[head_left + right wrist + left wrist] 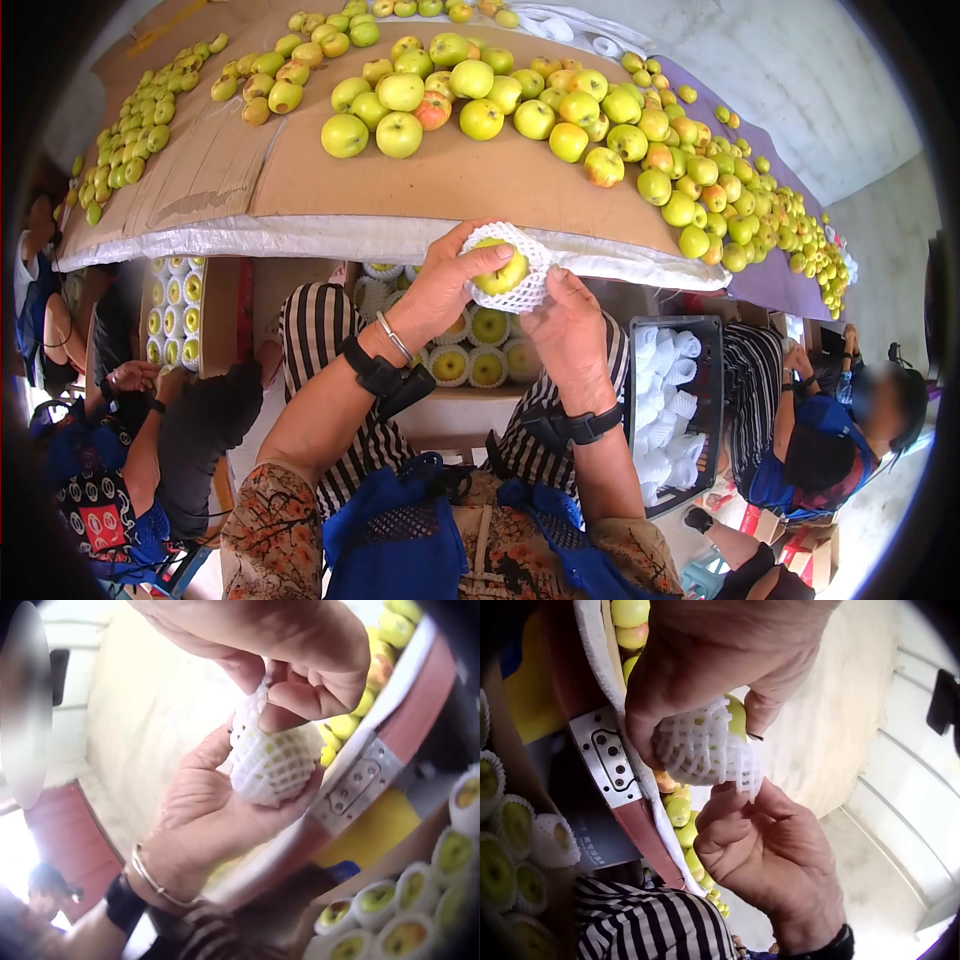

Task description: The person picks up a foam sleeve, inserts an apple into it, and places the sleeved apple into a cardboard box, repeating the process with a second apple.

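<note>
My left hand (445, 285) grips a yellow-green apple (512, 272) partly covered by a white foam net sleeve (534, 262), with the thumb lying across the bare part of the fruit. At the sleeve's loose edge, the right hand (570, 335) pinches the foam between thumb and fingers. The left wrist view shows the foam net (697, 750) stretched round the fruit, its end at the right hand's fingertips (727, 793). Seen from the right wrist, the left palm (202, 799) supports the sleeved apple from below while the right hand (300, 667) draws the foam edge to a point.
Loose apples (400, 90) lie on a cardboard-covered table (330, 190) ahead. Below its edge, a box holds sleeved apples (488, 350) between the knees. A black crate (700, 460) of white foam sleeves (660, 400) stands at right. Other people sit on both sides.
</note>
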Demonstrator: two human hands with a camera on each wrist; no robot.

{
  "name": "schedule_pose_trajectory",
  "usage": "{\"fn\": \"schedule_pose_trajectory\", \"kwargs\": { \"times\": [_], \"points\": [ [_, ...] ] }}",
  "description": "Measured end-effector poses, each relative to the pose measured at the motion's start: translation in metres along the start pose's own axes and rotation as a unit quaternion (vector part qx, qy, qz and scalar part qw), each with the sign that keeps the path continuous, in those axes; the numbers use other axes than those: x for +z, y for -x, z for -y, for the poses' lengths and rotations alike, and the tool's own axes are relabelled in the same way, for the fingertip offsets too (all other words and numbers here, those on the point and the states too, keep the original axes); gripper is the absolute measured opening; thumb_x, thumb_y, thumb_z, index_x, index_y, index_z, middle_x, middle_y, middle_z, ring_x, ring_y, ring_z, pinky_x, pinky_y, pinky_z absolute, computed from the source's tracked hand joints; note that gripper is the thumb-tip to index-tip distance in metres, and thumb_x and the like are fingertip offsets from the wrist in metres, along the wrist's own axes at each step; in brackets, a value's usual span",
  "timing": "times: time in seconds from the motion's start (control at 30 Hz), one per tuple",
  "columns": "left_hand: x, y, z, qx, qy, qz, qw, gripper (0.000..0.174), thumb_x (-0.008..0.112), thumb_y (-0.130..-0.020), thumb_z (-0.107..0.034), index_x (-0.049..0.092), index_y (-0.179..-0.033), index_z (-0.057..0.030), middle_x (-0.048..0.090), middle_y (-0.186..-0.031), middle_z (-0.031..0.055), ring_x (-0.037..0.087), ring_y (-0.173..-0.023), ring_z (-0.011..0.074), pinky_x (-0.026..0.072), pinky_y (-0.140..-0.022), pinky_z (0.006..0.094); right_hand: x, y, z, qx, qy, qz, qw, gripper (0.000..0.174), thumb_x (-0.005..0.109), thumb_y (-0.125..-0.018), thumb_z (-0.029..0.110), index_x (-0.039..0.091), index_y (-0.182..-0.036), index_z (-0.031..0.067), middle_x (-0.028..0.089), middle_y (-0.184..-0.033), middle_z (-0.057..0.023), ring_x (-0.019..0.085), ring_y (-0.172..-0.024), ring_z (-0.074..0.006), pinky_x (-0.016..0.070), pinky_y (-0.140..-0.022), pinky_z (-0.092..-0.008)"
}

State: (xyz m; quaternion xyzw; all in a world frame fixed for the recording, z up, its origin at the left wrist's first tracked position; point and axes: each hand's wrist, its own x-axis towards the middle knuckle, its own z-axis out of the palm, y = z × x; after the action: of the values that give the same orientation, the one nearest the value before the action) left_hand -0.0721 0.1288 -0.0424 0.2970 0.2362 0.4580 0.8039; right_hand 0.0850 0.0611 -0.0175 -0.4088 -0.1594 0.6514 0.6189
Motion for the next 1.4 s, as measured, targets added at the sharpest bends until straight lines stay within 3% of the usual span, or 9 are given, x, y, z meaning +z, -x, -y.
{"fn": "schedule_pose_trajectory", "kwargs": {
  "times": [0.4, 0.5, 0.6, 0.73, 0.87, 0.97, 1.07, 1.2, 1.4],
  "points": [
    [-0.002, -0.003, 0.005, 0.011, -0.012, 0.001, 1.0, 0.036, 0.063, -0.097, -0.024, 0.056, -0.124, -0.0013, 0.065, -0.113, 0.0072, 0.064, -0.105, 0.0164, 0.0522, -0.093, 0.0325, -0.015, 0.0, -0.012, -0.132, 0.246, 0.005, 0.96, 0.04, 0.073, -0.09, 0.01, 0.055, -0.124, -0.0009, 0.066, -0.104, -0.0051, 0.061, -0.09, -0.0114, 0.0502, -0.076, -0.0233],
    [-0.001, -0.004, 0.004, 0.016, 0.01, 0.009, 1.0, 0.038, 0.066, -0.095, -0.023, 0.056, -0.124, 0.0006, 0.066, -0.112, 0.0088, 0.065, -0.103, 0.017, 0.053, -0.091, 0.0319, -0.006, 0.004, -0.011, -0.234, 0.369, -0.034, 0.899, 0.065, 0.078, -0.084, 0.013, 0.045, -0.137, -0.0032, 0.062, -0.118, -0.0142, 0.06, -0.106, -0.0224, 0.0506, -0.089, -0.0325],
    [0.004, -0.003, 0.003, 0.021, 0.003, 0.002, 1.0, 0.039, 0.065, -0.096, -0.023, 0.055, -0.126, 0.0008, 0.066, -0.112, 0.0083, 0.064, -0.103, 0.0159, 0.0533, -0.09, 0.0309, 0.004, 0.009, -0.011, -0.369, 0.589, 0.007, 0.719, 0.089, 0.083, -0.076, 0.017, 0.033, -0.147, -0.003, 0.053, -0.131, -0.0233, 0.053, -0.121, -0.0332, 0.045, -0.1, -0.042],
    [0.008, 0.002, 0.012, 0.011, -0.04, -0.002, 0.999, 0.042, 0.064, -0.097, -0.025, 0.054, -0.13, 0.0005, 0.064, -0.113, 0.0075, 0.063, -0.102, 0.0132, 0.0531, -0.088, 0.0288, 0.007, 0.0, -0.017, -0.356, 0.681, 0.037, 0.639, 0.097, 0.082, -0.07, 0.01, 0.028, -0.149, -0.0028, 0.048, -0.134, -0.0283, 0.049, -0.123, -0.0431, 0.0412, -0.104, -0.0474],
    [0.002, 0.001, 0.017, 0.03, -0.091, 0.004, 0.995, 0.046, 0.063, -0.098, -0.027, 0.051, -0.134, 0.0, 0.062, -0.12, 0.0078, 0.061, -0.107, 0.0137, 0.0513, -0.092, 0.0296, 0.007, -0.003, -0.017, -0.33, 0.673, 0.033, 0.661, 0.096, 0.081, -0.071, 0.009, 0.027, -0.149, -0.0028, 0.047, -0.135, -0.0286, 0.049, -0.123, -0.0429, 0.042, -0.104, -0.047],
    [0.002, -0.002, 0.016, 0.056, -0.085, -0.012, 0.995, 0.048, 0.062, -0.099, -0.028, 0.05, -0.137, -0.0007, 0.06, -0.123, 0.0081, 0.06, -0.11, 0.0146, 0.0506, -0.094, 0.0301, 0.006, 0.001, -0.014, -0.3, 0.567, 0.027, 0.767, 0.097, 0.082, -0.071, 0.012, 0.026, -0.149, -0.0029, 0.044, -0.138, -0.0277, 0.047, -0.127, -0.0416, 0.0402, -0.107, -0.0462],
    [0.003, -0.001, 0.014, 0.075, -0.111, -0.037, 0.99, 0.05, 0.062, -0.099, -0.029, 0.048, -0.139, -0.002, 0.059, -0.123, 0.0082, 0.059, -0.111, 0.0142, 0.05, -0.094, 0.0294, 0.002, 0.006, -0.007, -0.315, 0.589, -0.017, 0.744, 0.099, 0.084, -0.071, 0.014, 0.026, -0.15, -0.0025, 0.041, -0.141, -0.0271, 0.043, -0.131, -0.0407, 0.0388, -0.109, -0.0454],
    [0.004, 0.003, 0.01, 0.062, -0.168, -0.019, 0.984, 0.054, 0.061, -0.099, -0.031, 0.044, -0.143, -0.004, 0.058, -0.124, 0.0081, 0.056, -0.112, 0.013, 0.0484, -0.096, 0.0285, 0.004, 0.007, -0.005, -0.388, 0.697, 0.052, 0.601, 0.101, 0.087, -0.069, 0.02, 0.029, -0.149, -0.001, 0.041, -0.144, -0.0261, 0.041, -0.134, -0.0407, 0.0348, -0.11, -0.0486],
    [0.018, 0.011, 0.008, 0.09, -0.219, -0.039, 0.971, 0.058, 0.06, -0.1, -0.038, 0.044, -0.143, -0.0026, 0.059, -0.123, 0.0083, 0.056, -0.111, 0.013, 0.0464, -0.099, 0.029, 0.003, -0.001, -0.012, -0.355, 0.672, 0.028, 0.649, 0.095, 0.087, -0.066, 0.018, 0.036, -0.145, 0.0001, 0.05, -0.136, -0.0239, 0.049, -0.125, -0.0404, 0.0381, -0.104, -0.0494]
  ]
}}
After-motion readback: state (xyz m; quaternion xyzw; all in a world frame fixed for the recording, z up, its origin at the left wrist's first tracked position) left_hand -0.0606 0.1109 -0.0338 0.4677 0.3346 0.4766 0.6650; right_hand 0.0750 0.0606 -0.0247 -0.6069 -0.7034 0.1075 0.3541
